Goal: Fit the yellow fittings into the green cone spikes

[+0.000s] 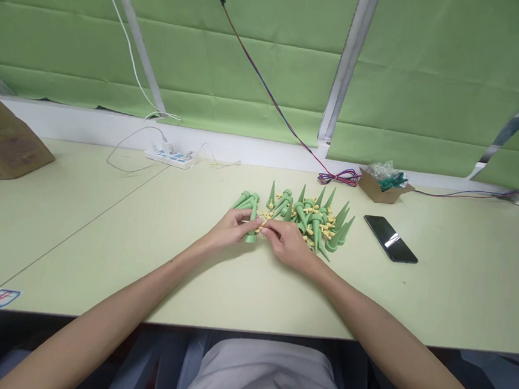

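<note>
My left hand (233,227) is closed around a green plastic spike (252,219), its wide capped end pointing down toward me. Close beside it, my right hand (288,243) pinches a small yellow plastic valve (261,222) against the spike's side; the fingers partly cover the joint, so I cannot tell whether it is seated. Past my right hand lies a pile of similar green spikes (317,222) mixed with small yellow valves (327,229), some standing point up, others lying over. A few more green spikes (243,199) lie just behind my left hand.
A black phone (390,238) lies right of the pile. Behind it stands a small cardboard box (380,190) holding plastic and green material. A coiled red-and-blue cable (339,176), a white power strip (172,157) and a larger cardboard box (7,142) line the back and left.
</note>
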{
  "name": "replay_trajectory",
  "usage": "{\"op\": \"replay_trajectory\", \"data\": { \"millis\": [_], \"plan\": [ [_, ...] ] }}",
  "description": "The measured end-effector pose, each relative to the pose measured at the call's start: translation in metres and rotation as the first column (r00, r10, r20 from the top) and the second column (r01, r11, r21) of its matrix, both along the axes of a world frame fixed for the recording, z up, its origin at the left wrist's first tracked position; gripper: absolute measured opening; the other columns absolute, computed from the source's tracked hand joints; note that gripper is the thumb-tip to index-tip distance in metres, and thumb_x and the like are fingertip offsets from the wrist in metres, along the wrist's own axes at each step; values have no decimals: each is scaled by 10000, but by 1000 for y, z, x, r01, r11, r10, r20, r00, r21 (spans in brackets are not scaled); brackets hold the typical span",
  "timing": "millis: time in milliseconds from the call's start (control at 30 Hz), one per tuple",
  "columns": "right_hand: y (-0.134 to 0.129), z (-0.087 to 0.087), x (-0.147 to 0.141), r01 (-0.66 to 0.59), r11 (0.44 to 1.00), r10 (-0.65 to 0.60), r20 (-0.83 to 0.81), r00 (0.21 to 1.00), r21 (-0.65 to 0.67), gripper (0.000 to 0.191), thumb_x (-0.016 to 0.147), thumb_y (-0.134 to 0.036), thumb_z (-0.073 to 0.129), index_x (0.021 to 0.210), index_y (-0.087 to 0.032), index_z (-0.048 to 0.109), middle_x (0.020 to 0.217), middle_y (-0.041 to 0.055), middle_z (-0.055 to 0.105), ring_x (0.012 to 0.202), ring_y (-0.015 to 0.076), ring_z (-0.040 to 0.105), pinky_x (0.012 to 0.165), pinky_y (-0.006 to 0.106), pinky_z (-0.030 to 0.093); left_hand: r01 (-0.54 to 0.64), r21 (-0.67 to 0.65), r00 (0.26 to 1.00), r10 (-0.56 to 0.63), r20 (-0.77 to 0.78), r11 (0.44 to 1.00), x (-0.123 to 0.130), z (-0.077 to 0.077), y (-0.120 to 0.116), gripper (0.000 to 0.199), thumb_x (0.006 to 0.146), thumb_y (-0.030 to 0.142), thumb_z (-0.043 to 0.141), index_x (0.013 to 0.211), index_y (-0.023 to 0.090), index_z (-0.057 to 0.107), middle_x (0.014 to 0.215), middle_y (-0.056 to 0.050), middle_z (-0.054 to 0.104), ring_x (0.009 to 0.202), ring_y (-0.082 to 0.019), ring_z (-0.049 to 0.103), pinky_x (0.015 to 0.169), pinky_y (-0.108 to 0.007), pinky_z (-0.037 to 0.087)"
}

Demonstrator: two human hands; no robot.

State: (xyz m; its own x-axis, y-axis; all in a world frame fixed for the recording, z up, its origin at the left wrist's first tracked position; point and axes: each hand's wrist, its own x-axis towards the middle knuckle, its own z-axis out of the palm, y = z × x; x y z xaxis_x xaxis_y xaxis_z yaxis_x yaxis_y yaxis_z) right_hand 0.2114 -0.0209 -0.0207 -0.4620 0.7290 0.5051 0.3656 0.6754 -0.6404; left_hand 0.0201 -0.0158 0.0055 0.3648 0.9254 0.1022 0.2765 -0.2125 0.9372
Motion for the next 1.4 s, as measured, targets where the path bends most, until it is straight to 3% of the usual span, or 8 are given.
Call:
{"op": "replay_trajectory", "data": {
  "millis": [233, 400, 567, 733, 1033, 1400],
  "plan": [
    [-1, -1, 0, 21, 1000, -20, 35, 999, -9, 351, 1040, -312, 416, 705, -211, 438, 622, -33, 467, 574, 124, 417, 616, 273, 297, -14, -50, 998, 17, 63, 999, 2, 0, -1, 411, 828, 538, 704, 739, 147, 614, 671, 6, 430, 533, -84, 317, 429, -215, 223],
    [-2, 1, 0, 55, 998, -54, 36, 998, -31, 347, 1066, -369, 379, 760, -218, 441, 688, -20, 532, 613, 136, 452, 627, 272, 312, -67, -182, 984, 95, 150, 981, 4, 3, -3, 414, 795, 528, 749, 703, 157, 591, 623, 39, 372, 499, -62, 251, 420, -215, 203],
    [-4, 2, 0, 31, 999, -29, 84, 996, -24, 336, 1084, -366, 313, 820, -221, 464, 765, 15, 586, 671, 161, 508, 666, 289, 352, -28, -290, 978, 86, 190, 957, 6, 5, -5, 405, 777, 536, 770, 727, 166, 612, 587, 58, 347, 481, -49, 233, 418, -198, 227],
    [-4, -1, -1, 41, 999, -39, 44, 998, -35, 367, 1085, -355, 294, 817, -213, 500, 748, 33, 609, 681, 174, 551, 692, 306, 382, -1, -173, 988, 28, 153, 985, 7, 2, -5, 406, 801, 552, 737, 768, 157, 652, 660, 24, 431, 535, -72, 318, 426, -203, 259],
    [-5, 2, -3, 78, 997, -79, 29, 996, 10, 374, 1067, -318, 302, 733, -218, 439, 629, -6, 509, 577, 147, 459, 632, 295, 340, -24, 44, 998, 21, 54, 999, 8, -4, -6, 407, 866, 554, 658, 769, 168, 580, 661, 35, 378, 549, -98, 355, 455, -240, 302],
    [-6, 5, -3, 87, 996, -87, 23, 996, -7, 379, 1053, -306, 299, 692, -229, 383, 618, 1, 517, 581, 148, 450, 630, 295, 335, -126, 378, 981, 171, -89, 917, 13, -8, -12, 320, 943, 452, 562, 774, 181, 578, 602, 37, 384, 555, -126, 360, 526, -286, 287]
  ]
}}
